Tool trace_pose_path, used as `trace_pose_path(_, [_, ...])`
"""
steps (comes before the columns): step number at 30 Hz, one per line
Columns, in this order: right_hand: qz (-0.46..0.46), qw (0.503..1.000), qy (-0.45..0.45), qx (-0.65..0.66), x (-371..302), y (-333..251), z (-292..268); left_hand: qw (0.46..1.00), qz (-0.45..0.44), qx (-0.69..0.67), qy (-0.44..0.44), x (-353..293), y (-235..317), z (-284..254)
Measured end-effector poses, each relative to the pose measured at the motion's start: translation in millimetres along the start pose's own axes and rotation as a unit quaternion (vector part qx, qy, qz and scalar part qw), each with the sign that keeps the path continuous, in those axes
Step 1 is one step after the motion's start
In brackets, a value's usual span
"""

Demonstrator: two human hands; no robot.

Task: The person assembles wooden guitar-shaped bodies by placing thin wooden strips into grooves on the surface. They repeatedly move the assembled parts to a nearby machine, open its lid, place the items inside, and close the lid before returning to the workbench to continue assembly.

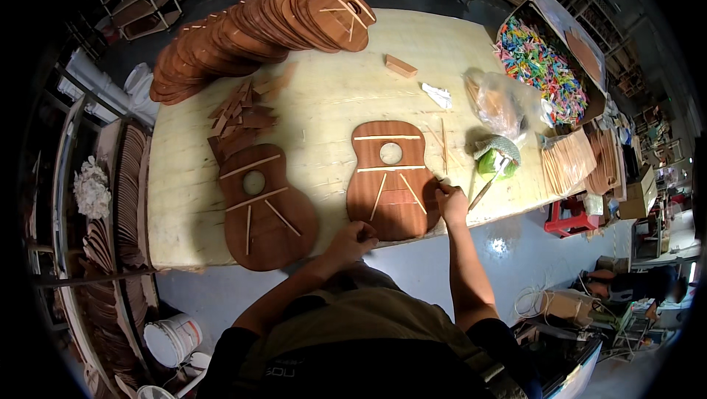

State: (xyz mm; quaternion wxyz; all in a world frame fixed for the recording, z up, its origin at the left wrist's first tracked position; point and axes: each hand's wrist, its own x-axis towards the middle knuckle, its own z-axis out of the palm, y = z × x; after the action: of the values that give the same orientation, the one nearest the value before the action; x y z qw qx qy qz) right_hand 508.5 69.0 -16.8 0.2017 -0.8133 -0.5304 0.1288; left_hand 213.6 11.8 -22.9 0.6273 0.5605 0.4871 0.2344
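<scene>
In front of me a brown wooden ukulele soundboard [400, 204] lies flat, with a round sound hole and pale wood braces on its face. Its lower end is at the table's near edge. My right hand [451, 203] is closed at the board's right edge, fingertips against it. By its lower left edge is my left hand [355, 241], fingers curled together; whatever they may hold is hidden. A second braced soundboard [269, 233] lies tilted to the left, partly shaded.
Overlapping soundboards [221, 42] run along the far left of the table [331, 90], near thin wood scraps [243, 112]. Rightward are a wood block [401, 66], a green glue container [495, 162], a brush [482, 194], plastic-bagged strips [568, 162] and a bin of colourful clips [545, 68].
</scene>
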Motion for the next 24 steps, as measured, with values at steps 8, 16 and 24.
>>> trace_pose_path(8, [0.098, 0.822, -0.058, 0.557, -4, 0, -9, 0.996, 0.082, 0.014, 0.042, -1, -12, 4])
trace_pose_path(16, [0.009, 0.689, -0.075, 0.721, -54, -106, 10, 0.996, 0.021, -0.077, -0.040, -79, 19, -63])
trace_pose_path(24, [-0.190, 0.933, -0.148, 0.269, -107, -205, 120, 0.840, 0.029, -0.449, 0.304, -189, -46, -125])
